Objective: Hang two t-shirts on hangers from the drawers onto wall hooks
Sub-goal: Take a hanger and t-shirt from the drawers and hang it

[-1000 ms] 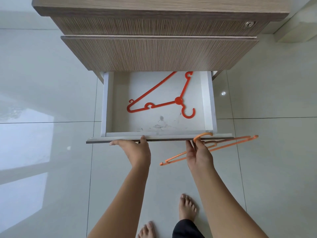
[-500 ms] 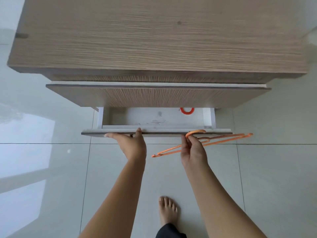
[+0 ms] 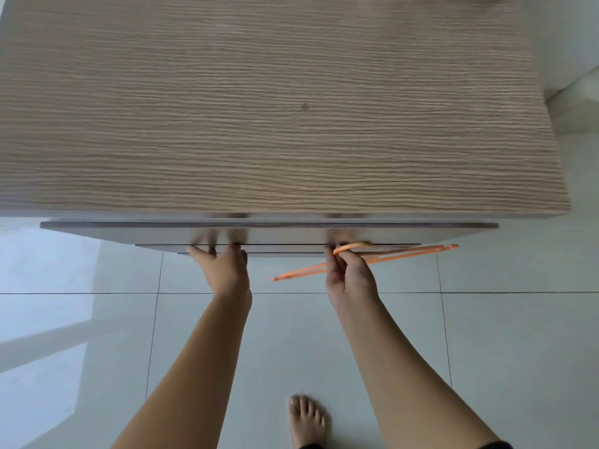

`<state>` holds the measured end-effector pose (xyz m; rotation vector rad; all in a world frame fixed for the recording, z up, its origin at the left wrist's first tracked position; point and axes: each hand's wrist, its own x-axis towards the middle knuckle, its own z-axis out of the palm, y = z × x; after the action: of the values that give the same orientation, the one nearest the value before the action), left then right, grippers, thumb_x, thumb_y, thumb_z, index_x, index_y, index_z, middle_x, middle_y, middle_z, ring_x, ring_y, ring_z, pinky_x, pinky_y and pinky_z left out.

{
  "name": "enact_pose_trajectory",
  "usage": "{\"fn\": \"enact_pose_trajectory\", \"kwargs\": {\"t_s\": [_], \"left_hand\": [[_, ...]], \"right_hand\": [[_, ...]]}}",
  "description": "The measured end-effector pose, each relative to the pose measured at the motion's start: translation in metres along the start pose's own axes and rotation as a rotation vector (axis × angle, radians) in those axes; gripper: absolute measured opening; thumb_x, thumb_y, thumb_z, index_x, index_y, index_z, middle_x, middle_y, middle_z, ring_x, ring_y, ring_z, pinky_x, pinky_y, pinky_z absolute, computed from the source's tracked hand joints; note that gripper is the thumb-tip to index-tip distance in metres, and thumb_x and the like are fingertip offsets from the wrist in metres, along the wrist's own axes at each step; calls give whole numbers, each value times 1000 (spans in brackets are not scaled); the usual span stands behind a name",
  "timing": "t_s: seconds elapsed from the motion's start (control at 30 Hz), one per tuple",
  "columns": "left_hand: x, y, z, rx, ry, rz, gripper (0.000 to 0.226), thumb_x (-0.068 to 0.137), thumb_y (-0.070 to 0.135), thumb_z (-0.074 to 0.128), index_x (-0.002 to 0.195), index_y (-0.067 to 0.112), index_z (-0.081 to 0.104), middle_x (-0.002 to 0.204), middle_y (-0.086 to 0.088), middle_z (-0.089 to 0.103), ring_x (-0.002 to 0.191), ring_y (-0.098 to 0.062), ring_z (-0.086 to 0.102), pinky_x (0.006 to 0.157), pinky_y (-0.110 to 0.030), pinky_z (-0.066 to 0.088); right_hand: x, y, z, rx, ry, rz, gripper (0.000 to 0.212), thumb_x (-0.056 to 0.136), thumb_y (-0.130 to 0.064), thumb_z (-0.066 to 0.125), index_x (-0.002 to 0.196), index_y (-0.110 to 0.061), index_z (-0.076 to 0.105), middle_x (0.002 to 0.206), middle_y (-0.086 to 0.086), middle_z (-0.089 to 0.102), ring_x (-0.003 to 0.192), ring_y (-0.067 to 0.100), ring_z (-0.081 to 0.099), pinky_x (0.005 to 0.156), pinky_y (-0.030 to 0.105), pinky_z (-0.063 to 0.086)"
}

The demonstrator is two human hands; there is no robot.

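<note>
Orange hanger [image 3: 299, 272] runs left to right, hook toward the cabinet [image 3: 291, 124], pinched in the curled right hand [image 3: 351, 280].

The left forearm [image 3: 197, 361] and right forearm [image 3: 398, 361] are bare; one bare foot [image 3: 306, 419] shows beside a black trouser hem [image 3: 309, 446].
</note>
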<state>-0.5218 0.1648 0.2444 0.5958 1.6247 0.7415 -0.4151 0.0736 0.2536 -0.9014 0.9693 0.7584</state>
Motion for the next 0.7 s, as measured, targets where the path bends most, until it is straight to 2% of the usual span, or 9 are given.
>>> {"fn": "enact_pose_trajectory", "kwargs": {"t_s": [0.07,0.13,0.2,0.3,0.37,0.47,0.6,0.63,0.7], "left_hand": [[0,6,3,-42,15,-31,50,83,-13,36,112,29,32,135,-4,47,55,-5,43,56,-14,39],[-2,8,3,-58,27,-65,49,85,-12,36,110,29,33,127,-5,48,61,-8,42,59,-14,41],[-5,10,1,-84,19,-98,45,87,-9,39,113,27,38,115,-6,50,66,-7,45,64,-14,44],[-18,19,-2,-98,8,-131,45,89,-6,42,131,9,44,94,-4,54,71,-10,47,68,-15,46],[-33,30,-4,-123,-6,-148,46,89,-7,42,134,4,44,98,-5,56,82,-14,51,69,-14,46],[-57,52,-9,-180,-24,-175,47,90,-8,43,135,3,44,108,-7,56,94,-18,55,69,-13,48],[-83,78,-14,-208,-60,-175,49,91,-6,44,139,1,39,84,-1,53,90,-18,51,71,-13,50],[-86,84,-14,-225,-64,-179,49,91,-5,45,139,1,39,81,-1,51,89,-18,52,71,-14,51],[-91,93,-14,-257,-63,-193,50,90,-3,48,139,2,41,84,-2,53,91,-18,54,73,-15,51]], "right_hand": [[0,-1,4,5,8,1,20,89,12,46,76,0,55,78,7,57,75,14,57,98,31,46],[-2,-3,1,2,10,17,18,88,12,48,75,1,55,77,8,57,82,16,59,95,30,49],[-8,-5,-4,-36,-17,63,14,87,10,51,77,2,57,80,9,60,88,17,60,83,26,56],[-28,-7,-9,-91,-56,179,7,83,7,61,82,0,62,84,7,64,78,13,62,69,21,56],[-49,-8,-6,-118,-88,229,5,80,2,67,82,-1,65,81,6,68,71,11,65,67,19,56],[-79,-11,3,-110,-107,243,4,78,-1,71,81,-1,69,83,9,72,65,14,71,71,25,57],[-108,-12,12,-74,-116,198,12,78,1,70,89,0,67,93,10,70,86,18,67,71,27,58],[-115,-12,15,-66,-120,176,11,78,2,69,89,0,67,92,9,71,87,17,67,68,26,59],[-125,-12,19,-56,-110,144,8,80,2,68,87,-1,67,82,7,72,78,15,69,56,22,59]]}}
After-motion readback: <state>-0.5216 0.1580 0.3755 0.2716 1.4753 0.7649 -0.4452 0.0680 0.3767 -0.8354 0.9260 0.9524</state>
